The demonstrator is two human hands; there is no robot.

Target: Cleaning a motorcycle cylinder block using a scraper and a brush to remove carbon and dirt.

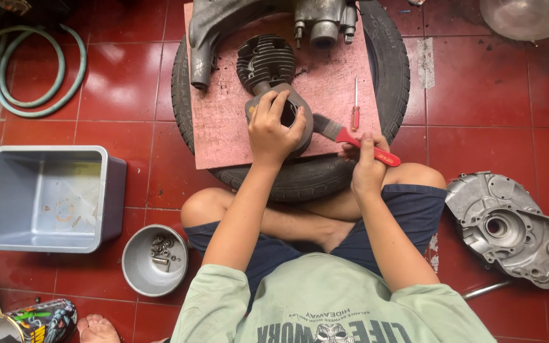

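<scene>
Fingers of the left hand (273, 130) clamp around a grey engine cylinder (287, 121) near the front edge of the pink board (223, 127), steadying it (bore upward) while the right hand (365, 166) grips a red-handled brush (354, 138), bristles touching its side.

I wear a pale green T-shirt (325, 298) with short sleeves, and the sleeves end above my elbows, so both forearms are bare. On the chest of the shirt there is a dark print with big block letters and a small skull-like figure between them. My shorts (408, 209) are dark navy blue and they end above my knees. My legs are bare too. I have no gloves, no watch and no ring on my left grip (274, 130) or on my right grip (366, 168).
</scene>
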